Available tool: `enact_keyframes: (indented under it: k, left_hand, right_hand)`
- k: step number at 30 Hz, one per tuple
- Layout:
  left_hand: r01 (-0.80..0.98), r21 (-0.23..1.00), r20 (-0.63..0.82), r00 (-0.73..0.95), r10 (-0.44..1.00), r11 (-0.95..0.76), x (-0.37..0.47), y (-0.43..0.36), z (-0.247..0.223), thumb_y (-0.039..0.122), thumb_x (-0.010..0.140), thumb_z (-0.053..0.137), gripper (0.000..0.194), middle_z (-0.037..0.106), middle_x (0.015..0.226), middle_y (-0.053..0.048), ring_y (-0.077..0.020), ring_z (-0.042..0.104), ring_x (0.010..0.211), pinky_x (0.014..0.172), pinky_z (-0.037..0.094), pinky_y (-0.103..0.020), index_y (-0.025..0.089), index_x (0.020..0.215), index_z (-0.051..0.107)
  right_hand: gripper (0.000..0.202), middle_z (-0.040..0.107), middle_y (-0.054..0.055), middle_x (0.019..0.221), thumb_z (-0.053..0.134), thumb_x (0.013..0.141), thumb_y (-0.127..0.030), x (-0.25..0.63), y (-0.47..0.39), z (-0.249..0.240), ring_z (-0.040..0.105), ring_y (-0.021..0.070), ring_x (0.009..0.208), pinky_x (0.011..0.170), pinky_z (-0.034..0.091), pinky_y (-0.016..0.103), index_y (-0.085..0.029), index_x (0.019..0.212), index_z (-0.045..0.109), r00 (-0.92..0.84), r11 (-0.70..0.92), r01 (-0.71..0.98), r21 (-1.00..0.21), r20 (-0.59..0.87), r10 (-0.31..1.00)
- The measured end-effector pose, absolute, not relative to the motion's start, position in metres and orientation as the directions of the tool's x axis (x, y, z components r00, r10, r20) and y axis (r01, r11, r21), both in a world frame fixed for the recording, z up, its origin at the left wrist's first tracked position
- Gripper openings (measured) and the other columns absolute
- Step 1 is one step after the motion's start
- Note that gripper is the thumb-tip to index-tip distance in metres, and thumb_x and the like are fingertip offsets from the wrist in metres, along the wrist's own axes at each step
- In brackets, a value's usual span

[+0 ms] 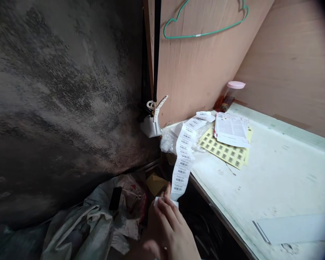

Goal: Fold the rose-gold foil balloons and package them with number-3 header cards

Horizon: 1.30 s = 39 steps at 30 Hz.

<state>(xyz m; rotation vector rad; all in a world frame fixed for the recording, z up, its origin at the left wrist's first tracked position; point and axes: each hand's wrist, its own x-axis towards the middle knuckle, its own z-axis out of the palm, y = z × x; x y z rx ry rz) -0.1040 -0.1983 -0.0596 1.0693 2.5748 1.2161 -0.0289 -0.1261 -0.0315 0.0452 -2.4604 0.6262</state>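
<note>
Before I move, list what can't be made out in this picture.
All in the head view:
- Label strip: fine print too small; near end partly hidden by the right hand.
- Green hanger: hook cut off by the top edge.
- Top printed sheet: text too small to read.
- Space beneath the table: lost in shadow.

Barcode strip point(183, 155): fine print too small to read; lower end partly hidden by right hand point(176, 224), wrist cropped at bottom edge. Green hanger point(219, 31): top cut off.
</note>
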Motion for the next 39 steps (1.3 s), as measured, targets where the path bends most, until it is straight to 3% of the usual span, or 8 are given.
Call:
enact_keyframes:
  k: [5,10,13,15,20,27,31,39]
  left_hand:
    - [0.282,0.921,0.043,-0.757,0.652,0.267,-0.119,-0.201,-0.053,0.030,0.084,0.058,0.057,0.068,0.092,-0.005,-0.0202,0.067,0.081,0.081,0.057,-0.035,0.021,0.140,0.050]
    - [-0.101,0.994,-0.091,-0.594,0.799,0.038,-0.123,-0.207,-0.042,0.029,0.085,0.066,0.058,0.063,0.123,-0.011,-0.0255,0.061,0.112,0.101,0.047,-0.041,0.021,0.139,0.045]
    - [-0.259,0.966,-0.156,-0.559,0.815,0.007,-0.124,-0.202,-0.037,0.036,0.090,0.063,0.043,0.066,0.123,-0.013,-0.0259,0.063,0.113,0.102,0.046,-0.040,0.017,0.127,0.054]
    - [-0.307,0.952,-0.182,-0.591,0.786,-0.010,-0.124,-0.197,-0.037,0.036,0.088,0.066,0.038,0.070,0.115,-0.012,-0.0246,0.066,0.105,0.098,0.048,-0.039,0.016,0.119,0.059]
    - [-0.326,0.945,-0.194,-0.649,0.736,-0.038,-0.123,-0.194,-0.036,0.031,0.076,0.079,0.030,0.074,0.098,-0.007,-0.0216,0.068,0.088,0.079,0.053,-0.029,0.016,0.095,0.062]
    - [0.084,0.985,-0.078,-0.552,0.830,0.148,-0.121,-0.219,-0.015,0.030,0.098,0.044,0.036,0.060,0.132,-0.010,-0.0269,0.051,0.128,0.110,0.039,-0.042,0.022,0.130,0.059]
    - [0.184,0.965,-0.066,-0.525,0.849,0.189,-0.123,-0.219,-0.010,0.033,0.101,0.041,0.036,0.062,0.127,-0.010,-0.0257,0.054,0.124,0.108,0.042,-0.041,0.023,0.131,0.057]
    - [0.665,0.736,0.246,-0.438,0.865,0.127,-0.131,-0.210,-0.020,0.016,0.096,0.041,0.032,0.064,0.119,-0.010,-0.0224,0.059,0.111,0.098,0.049,-0.039,0.022,0.124,0.056]
  right_hand:
    - [0.027,0.060,0.014,0.115,0.059,0.091,-0.039,-0.011,-0.082,-0.046,0.061,0.0281,0.106,0.087,0.054,0.046,-0.021,0.112,0.056,-0.620,0.473,0.138,-0.870,0.297,0.726]
    - [0.033,0.065,0.003,0.084,0.071,0.082,-0.045,-0.019,-0.056,-0.051,0.062,0.0162,0.067,0.059,0.054,0.030,-0.022,0.085,0.047,-0.714,-0.170,-0.094,-0.981,-0.053,0.698]
    - [0.021,0.061,0.001,0.079,0.065,0.087,-0.039,-0.021,-0.061,-0.046,0.060,0.0143,0.062,0.057,0.053,0.029,-0.022,0.087,0.053,-0.695,-0.067,-0.107,-0.992,0.027,0.718]
    - [0.011,0.059,0.003,0.084,0.061,0.090,-0.033,-0.020,-0.067,-0.041,0.060,0.0169,0.070,0.061,0.053,0.031,-0.022,0.092,0.058,-0.633,0.201,-0.073,-0.977,0.201,0.747]
    - [0.018,0.057,0.009,0.107,0.065,0.086,-0.013,-0.021,-0.076,-0.025,0.052,0.0231,0.097,0.079,0.048,0.039,-0.023,0.101,0.066,-0.655,0.817,-0.074,-0.573,0.645,0.393]
    - [0.017,0.065,0.009,0.101,0.066,0.087,-0.011,-0.035,-0.073,-0.004,0.053,0.0255,0.095,0.075,0.044,0.043,-0.020,0.101,0.063,-0.748,0.841,-0.180,-0.510,0.627,0.220]
    - [0.026,0.065,0.008,0.096,0.062,0.086,-0.002,-0.038,-0.072,0.000,0.057,0.0206,0.090,0.078,0.051,0.039,-0.018,0.106,0.061,-0.738,0.751,-0.334,-0.569,0.654,0.167]
    - [0.022,0.065,0.005,0.095,0.058,0.088,-0.002,-0.038,-0.067,-0.006,0.062,0.0180,0.093,0.102,0.049,0.045,-0.021,0.101,0.060,-0.793,0.672,-0.320,-0.667,0.577,0.196]
